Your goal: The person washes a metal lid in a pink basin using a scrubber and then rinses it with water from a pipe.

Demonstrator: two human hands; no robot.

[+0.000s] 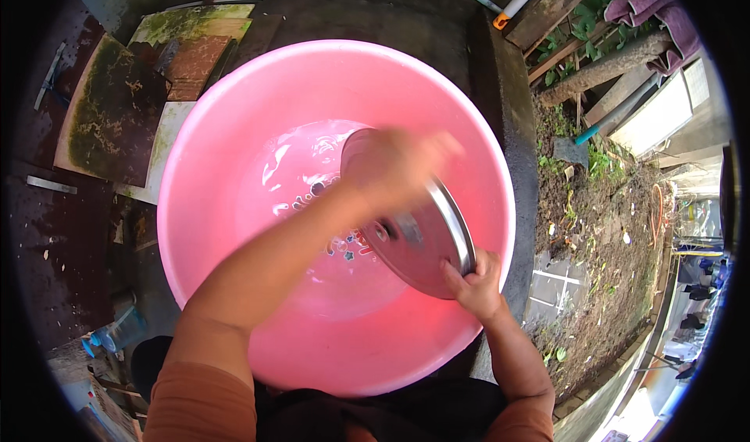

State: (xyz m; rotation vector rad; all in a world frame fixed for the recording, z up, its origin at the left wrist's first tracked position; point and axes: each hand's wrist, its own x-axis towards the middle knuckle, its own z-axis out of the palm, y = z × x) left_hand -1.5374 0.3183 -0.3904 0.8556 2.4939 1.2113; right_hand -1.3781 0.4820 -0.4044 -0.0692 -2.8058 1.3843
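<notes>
A large pink plastic basin (211,166) stands in front of me with some clear water (316,143) at its bottom. Printed shapes (348,245) decorate the basin's floor. My right hand (483,286) grips the near right rim of a round, shiny metal lid (419,248), thumb on its face. The lid is tilted inside the basin. Blurred by motion, my left hand (398,163) is over the upper part of the lid and hides some of it. Whether its fingers touch the metal or hold anything is unclear.
A concrete edge (518,166) runs along the basin's right side, with soil and plants (603,219) beyond. Mossy boards (117,108) lie at left. A clear blue plastic bottle (120,330) is at lower left. A purple cloth (662,26) hangs at upper right.
</notes>
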